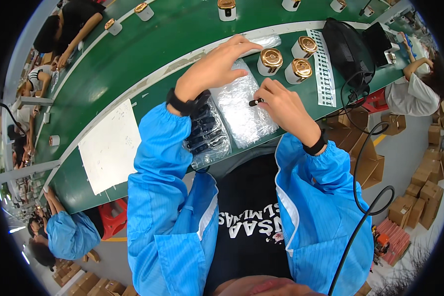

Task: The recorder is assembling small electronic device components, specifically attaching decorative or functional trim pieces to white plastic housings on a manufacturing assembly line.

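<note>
My right hand (287,107) pinches a small black cylindrical piece (255,102) above a stack of clear plastic bags (239,108) near the table's front edge. I cannot tell what kind of piece it is. Beyond it to the left, my left hand (216,65) reaches over the far end of the bags, thumb and fingers apart, with nothing seen in it. Under my left wrist, several dark parts (207,130) lie in clear plastic wrapping. White containers with shiny gold lids (271,60) stand just past my right hand.
A sheet of small labels (324,74) lies right of the containers, beside a black mesh bag (350,52) and a black cable (365,163). At left is a white board (111,148). More gold-lidded containers (227,10) stand on the green belt (182,34). Other people work along both sides.
</note>
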Demonstrator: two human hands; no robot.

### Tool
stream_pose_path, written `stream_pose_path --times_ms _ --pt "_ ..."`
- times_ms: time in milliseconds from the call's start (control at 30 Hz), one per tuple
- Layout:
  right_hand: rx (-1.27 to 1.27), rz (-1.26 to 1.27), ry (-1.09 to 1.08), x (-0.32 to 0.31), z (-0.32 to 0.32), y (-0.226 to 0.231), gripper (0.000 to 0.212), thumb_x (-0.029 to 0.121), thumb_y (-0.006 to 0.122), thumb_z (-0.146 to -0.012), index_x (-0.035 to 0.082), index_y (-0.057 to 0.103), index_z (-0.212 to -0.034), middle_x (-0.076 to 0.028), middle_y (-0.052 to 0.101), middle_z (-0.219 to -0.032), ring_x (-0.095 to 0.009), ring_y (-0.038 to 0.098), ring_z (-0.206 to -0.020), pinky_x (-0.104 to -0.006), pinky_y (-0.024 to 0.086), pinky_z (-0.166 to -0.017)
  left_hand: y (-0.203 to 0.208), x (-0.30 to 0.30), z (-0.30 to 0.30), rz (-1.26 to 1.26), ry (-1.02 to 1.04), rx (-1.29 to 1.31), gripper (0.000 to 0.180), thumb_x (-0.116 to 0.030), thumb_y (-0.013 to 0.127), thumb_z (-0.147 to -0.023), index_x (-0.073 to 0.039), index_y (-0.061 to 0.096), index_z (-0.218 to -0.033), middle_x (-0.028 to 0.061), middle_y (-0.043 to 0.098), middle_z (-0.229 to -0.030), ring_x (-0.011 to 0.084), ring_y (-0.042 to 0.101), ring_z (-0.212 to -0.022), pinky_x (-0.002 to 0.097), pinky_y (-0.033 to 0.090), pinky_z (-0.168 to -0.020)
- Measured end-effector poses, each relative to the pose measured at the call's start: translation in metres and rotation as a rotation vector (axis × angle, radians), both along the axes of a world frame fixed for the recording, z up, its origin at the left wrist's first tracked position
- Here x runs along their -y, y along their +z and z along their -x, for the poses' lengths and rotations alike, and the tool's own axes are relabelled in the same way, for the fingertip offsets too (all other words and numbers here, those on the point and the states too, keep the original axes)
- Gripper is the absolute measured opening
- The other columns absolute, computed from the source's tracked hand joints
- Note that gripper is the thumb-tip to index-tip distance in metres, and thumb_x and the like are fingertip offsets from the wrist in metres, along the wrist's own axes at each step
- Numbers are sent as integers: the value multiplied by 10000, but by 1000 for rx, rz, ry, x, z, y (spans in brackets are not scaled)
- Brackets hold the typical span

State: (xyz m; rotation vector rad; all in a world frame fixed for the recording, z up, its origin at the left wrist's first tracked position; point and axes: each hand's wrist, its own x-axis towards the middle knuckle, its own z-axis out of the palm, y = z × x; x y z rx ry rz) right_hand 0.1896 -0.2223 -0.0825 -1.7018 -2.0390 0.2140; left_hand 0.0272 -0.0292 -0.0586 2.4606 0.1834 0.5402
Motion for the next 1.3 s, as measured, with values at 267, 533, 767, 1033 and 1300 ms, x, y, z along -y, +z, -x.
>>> stream_pose_path --times_ms 267,533,767,1033,1300 --pt "-32 -55 27 0 -3 -6 201 54 769 -843 56 609 -964 -82 571 -967 -300 644 -999 -434 551 -727 -29 -18 -66 -15 -131 -138 758 11 801 -761 -82 545 -1468 148 605 -1369 392 596 -1238 409 498 -1070" --pt "-331 -227 -66 20 -15 10 142 -11 776 -863 14 678 -964 -82 669 -915 -243 686 -824 -353 553 -652 -18 -20 -72 448 -173 -192 678 -132 881 -824 -43 531 -1398 133 682 -1254 290 661 -1186 392 529 -1021" --pt "-401 -643 -214 15 -16 99 211 -88 802 -826 -10 785 -1021 -104 697 -871 -208 685 -708 -293 539 -612 43 29 -2 1271 -196 331 542 -405 574 -1086 -27 469 -1460 142 694 -1199 308 708 -1067 427 517 -1072" --pt "-236 -844 -198 -29 29 89 258 -139 787 -823 -26 793 -1056 -113 701 -967 -185 693 -765 -276 553 -652 67 48 21 1263 -209 667 846 -707 457 -1006 32 492 -1417 134 632 -924 296 680 -840 426 564 -928" --pt "-511 -709 -169 -40 39 76 312 -120 755 -872 -15 762 -1165 -97 674 -1022 -174 687 -867 -271 575 -704 72 45 28 1224 -148 610 839 -708 493 -989 36 504 -1377 138 636 -889 268 661 -814 380 517 -761"
